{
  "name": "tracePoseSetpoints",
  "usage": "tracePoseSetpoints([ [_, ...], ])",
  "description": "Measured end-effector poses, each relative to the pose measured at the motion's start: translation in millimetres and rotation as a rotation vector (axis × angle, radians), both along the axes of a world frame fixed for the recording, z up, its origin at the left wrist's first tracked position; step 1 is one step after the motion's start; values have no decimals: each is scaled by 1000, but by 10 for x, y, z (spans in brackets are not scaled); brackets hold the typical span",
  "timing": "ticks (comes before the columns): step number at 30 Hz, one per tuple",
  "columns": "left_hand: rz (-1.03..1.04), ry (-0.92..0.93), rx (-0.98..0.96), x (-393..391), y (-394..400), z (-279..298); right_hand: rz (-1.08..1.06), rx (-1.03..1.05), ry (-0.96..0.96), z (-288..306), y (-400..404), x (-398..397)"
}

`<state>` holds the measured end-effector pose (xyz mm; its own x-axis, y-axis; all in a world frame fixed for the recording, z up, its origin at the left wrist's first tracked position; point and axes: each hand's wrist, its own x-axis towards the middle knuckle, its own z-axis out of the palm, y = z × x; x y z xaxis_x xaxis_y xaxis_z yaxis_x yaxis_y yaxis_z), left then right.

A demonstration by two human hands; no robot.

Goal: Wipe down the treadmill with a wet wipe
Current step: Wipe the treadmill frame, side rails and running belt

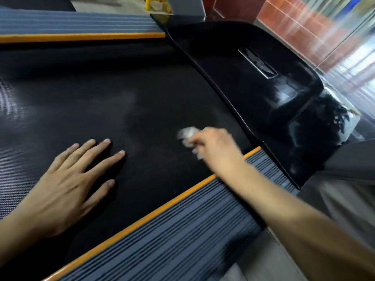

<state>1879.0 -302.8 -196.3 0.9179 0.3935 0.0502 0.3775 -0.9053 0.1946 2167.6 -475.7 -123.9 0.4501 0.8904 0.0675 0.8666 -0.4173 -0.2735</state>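
1. The right hand [215,147] is closed on a bunched white wipe [187,135], which pokes out past the fingertips. Bunching it gives a firm pad to press with, rather than a loose sheet that would drag and fold.

2. The wipe sits on or just above the black belt [101,102], near the belt's front right corner, close to the glossy motor cover [253,78]. The hand and wipe are blurred, so I cannot tell for certain whether the wipe touches the belt; the blur suggests a rubbing stroke.

3. The left hand [67,179] lies flat on the belt, fingers spread wide, holding nothing. I judge it is there to prop the person's weight while leaning in, and perhaps to keep the belt from sliding under the strokes.

4. The right forearm crosses over the ribbed side rail [182,230] with its orange edge [142,218], so the person seems to be reaching in from the right side of the treadmill.

5. A dull, hazy patch shows on the belt just left of the wipe, possibly dust or damp streaks; which, I cannot tell.

6. The far side rail [71,23] and the motor cover look like areas yet to be checked, judging only by where the wipe is now.
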Motion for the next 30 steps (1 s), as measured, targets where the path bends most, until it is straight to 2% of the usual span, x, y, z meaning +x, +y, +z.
tracePoseSetpoints([
  [3,19,-1,-21,-46,-34,5,-298,-243,-250,77,-126,708],
  [5,32,10,-24,-29,-68,20,-347,-300,-373,34,-122,761],
  [7,38,12,-19,-20,-74,32,-371,-248,-300,-18,-66,567],
  [9,32,19,-7,-30,-75,31,-364,-145,-129,-6,-31,226],
  [12,44,9,-13,-37,-79,44,-76,-36,67,37,-17,-508],
  [14,37,8,-17,-33,-74,46,72,-68,72,-1,-24,-686],
  [16,39,6,-28,-24,-76,52,-23,-146,-36,-24,-26,-387],
  [19,51,1,-33,-33,-83,65,-409,-295,-262,27,-130,384],
  [21,46,-6,-18,-20,-107,82,-526,-339,-321,29,-241,608],
  [23,48,-10,5,-15,-114,84,-541,-360,-251,27,-252,555],
  [26,55,-14,14,-30,-119,70,-540,-274,-63,9,-171,106],
  [30,72,-35,-27,-34,-123,100,-179,-79,54,-85,68,-1021],
])
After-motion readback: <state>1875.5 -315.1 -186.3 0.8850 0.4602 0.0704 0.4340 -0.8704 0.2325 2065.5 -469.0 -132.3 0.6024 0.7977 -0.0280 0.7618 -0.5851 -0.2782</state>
